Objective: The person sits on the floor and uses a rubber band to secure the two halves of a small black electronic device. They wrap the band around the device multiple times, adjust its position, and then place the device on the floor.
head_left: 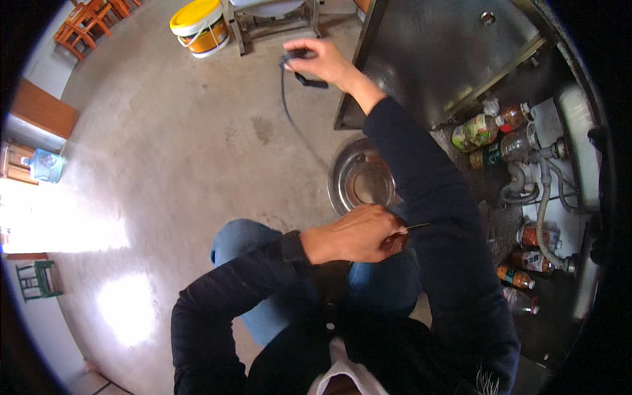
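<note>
Steel needle [416, 226] juts rightward from my clenched left hand [355, 234] above my knees; its dark thread [293, 118] runs up to my raised right hand [322, 59], pinched there, nearer the bowl [361, 178].

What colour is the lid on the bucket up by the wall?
The bucket lid is yellow, seen best in the head view.

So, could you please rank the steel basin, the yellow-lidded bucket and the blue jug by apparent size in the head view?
1. Steel basin, partly hidden by an arm.
2. Yellow-lidded bucket.
3. Blue jug.
Fisheye distortion shrinks the bucket and the jug near the rim.
</note>
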Tool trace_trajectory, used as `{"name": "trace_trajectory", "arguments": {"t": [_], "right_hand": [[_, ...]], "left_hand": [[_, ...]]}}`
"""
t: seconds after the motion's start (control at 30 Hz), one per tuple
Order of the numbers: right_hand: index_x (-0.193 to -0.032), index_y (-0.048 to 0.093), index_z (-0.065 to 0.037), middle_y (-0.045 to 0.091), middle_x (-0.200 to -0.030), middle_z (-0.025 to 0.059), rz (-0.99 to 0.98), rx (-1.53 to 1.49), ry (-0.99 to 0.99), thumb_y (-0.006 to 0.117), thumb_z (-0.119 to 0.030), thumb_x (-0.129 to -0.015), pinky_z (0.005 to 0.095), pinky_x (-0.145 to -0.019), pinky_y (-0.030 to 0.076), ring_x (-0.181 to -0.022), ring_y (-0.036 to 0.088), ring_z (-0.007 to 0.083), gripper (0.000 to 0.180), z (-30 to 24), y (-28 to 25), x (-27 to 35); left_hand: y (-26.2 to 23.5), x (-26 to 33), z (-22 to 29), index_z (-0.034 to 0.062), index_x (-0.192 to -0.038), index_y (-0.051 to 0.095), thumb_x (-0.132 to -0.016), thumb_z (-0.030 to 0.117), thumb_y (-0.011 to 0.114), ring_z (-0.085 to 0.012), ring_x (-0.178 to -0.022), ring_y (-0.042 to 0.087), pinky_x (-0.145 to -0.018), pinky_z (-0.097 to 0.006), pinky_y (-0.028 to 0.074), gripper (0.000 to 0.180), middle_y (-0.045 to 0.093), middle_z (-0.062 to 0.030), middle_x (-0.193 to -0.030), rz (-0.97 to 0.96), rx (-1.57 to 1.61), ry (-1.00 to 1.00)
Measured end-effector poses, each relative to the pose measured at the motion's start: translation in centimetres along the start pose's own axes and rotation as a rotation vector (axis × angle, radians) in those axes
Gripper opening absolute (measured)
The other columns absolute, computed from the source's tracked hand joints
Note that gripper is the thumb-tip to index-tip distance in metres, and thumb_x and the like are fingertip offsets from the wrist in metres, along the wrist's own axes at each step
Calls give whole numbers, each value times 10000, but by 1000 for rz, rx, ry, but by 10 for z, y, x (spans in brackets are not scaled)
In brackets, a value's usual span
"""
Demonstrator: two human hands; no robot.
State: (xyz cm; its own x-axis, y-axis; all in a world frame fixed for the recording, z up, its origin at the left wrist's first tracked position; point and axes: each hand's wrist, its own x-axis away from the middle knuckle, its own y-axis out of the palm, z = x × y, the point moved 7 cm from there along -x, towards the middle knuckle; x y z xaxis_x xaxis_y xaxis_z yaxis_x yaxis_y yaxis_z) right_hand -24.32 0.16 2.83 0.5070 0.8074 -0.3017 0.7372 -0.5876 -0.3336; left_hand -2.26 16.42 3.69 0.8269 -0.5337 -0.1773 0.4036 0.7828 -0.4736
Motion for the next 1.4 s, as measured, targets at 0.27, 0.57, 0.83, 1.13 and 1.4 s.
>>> {"name": "trace_trajectory", "arguments": {"t": [0.27,0.57,0.83,1.13,1.4], "right_hand": [[-1131,713,-117,709,-937,57,-52,67,-203,845,-335,-710,275,-758,509,-840,648,142,491,-52,35,-8],[-1194,637,-30,677,-914,23,-29,-383,-62,734,-45,-829,229,-652,504,-777,629,91,378,-77,9,-19],[-1218,633,-44,671,-963,16,97,-135,-37,743,-96,-842,227,-710,496,-834,614,78,396,-54,25,-11],[-1190,688,-140,640,-871,-33,76,-253,7,797,-259,-820,178,-650,481,-746,565,45,405,-15,94,8],[-1223,673,-187,677,-974,-41,92,-180,189,786,-260,-835,217,-697,486,-844,589,60,411,20,65,25]], "left_hand": [[-24,11,3,35,-787,617,-956,166,577,-237,-616,604,-572,-367,471,218,561,-126,-655,154,201,125],[-28,75,12,20,-918,642,-810,50,661,-276,-683,639,-617,-350,526,114,629,-119,-755,258,-204,-141],[-55,77,-3,27,-984,637,-968,128,572,-88,-504,551,-468,-223,433,121,647,-48,-668,434,582,-456],[-72,-86,5,23,-831,742,-706,226,728,-264,-744,695,-636,-386,544,239,707,-175,-829,-25,-375,-514],[-140,13,-1,54,-789,597,-774,114,684,-224,-637,624,-607,-354,501,107,613,-80,-678,629,-376,-227]]}}
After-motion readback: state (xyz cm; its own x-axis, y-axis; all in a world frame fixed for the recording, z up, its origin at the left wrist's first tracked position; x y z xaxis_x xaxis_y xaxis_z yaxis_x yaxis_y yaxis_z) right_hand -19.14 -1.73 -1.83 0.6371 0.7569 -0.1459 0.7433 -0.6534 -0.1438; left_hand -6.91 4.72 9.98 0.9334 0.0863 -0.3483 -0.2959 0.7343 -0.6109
